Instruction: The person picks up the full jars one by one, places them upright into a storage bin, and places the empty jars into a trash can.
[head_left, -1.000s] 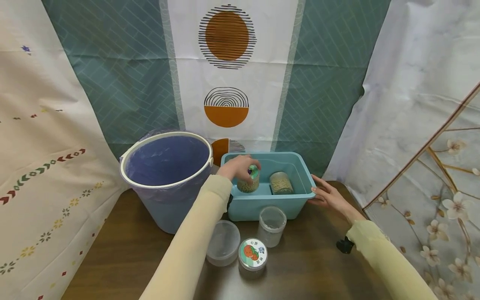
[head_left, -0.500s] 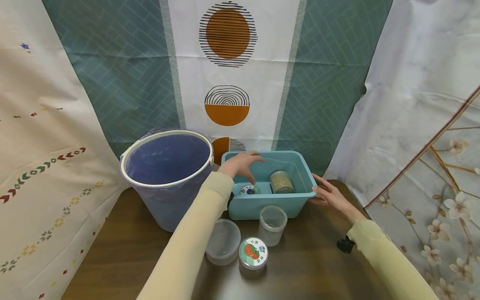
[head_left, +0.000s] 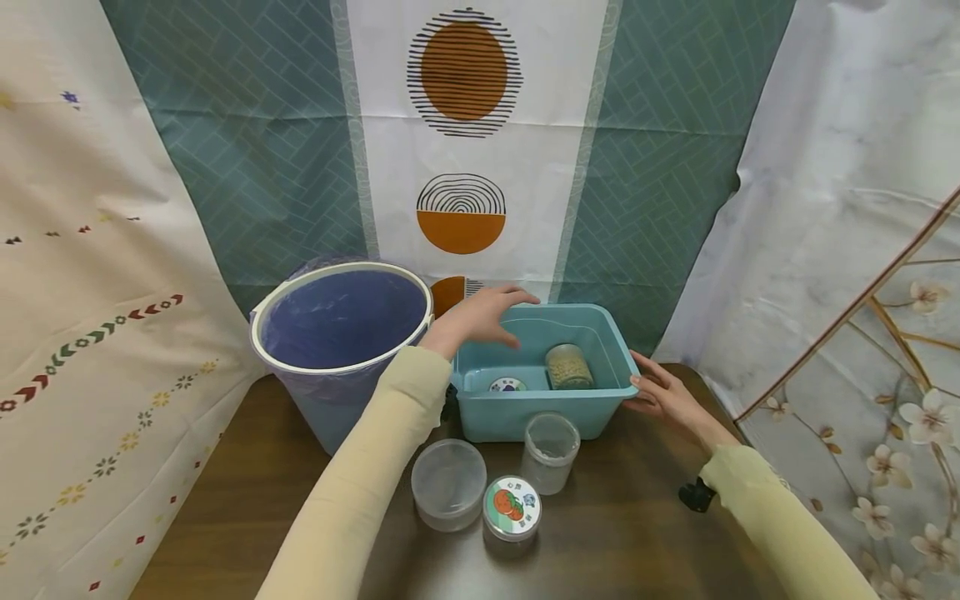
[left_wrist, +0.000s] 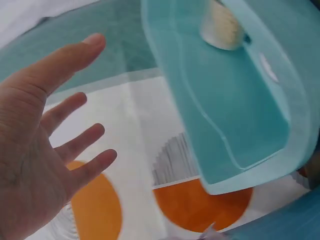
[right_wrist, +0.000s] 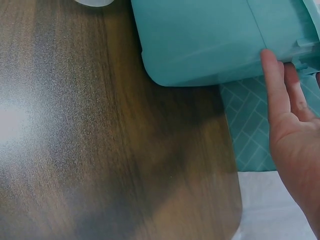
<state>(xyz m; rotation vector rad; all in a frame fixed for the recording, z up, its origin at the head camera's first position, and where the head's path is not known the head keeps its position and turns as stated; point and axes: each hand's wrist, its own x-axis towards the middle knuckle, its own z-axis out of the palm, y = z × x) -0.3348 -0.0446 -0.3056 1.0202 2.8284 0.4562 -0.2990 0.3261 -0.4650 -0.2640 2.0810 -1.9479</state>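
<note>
Above the left end of a light blue plastic bin (head_left: 540, 408), my left hand (head_left: 480, 321) hovers with spread fingers and nothing in them. The left wrist view shows this hand (left_wrist: 40, 135) apart from the bin (left_wrist: 235, 115). Inside the bin, a clear jar of pale pellets (head_left: 567, 367) lies on its side at the right. A jar with a printed lid (head_left: 507, 384) shows near the front wall, mostly hidden. My right hand (head_left: 663, 396) touches the bin's right end; in the right wrist view its fingers (right_wrist: 275, 82) lie fairly straight against the wall.
In front of the bin, a clear jar without a lid (head_left: 551, 454), a round clear tub (head_left: 448, 483) and a tomato-lidded jar (head_left: 512, 512) stand on the dark wooden table (head_left: 615, 533). A lined bucket (head_left: 341, 367) stands left. Patterned cloths (head_left: 461, 158) hang behind.
My left hand has let go of the jar with the green printed lid inside the bin, then risen up and left. The right hand has stayed at the bin's end.
</note>
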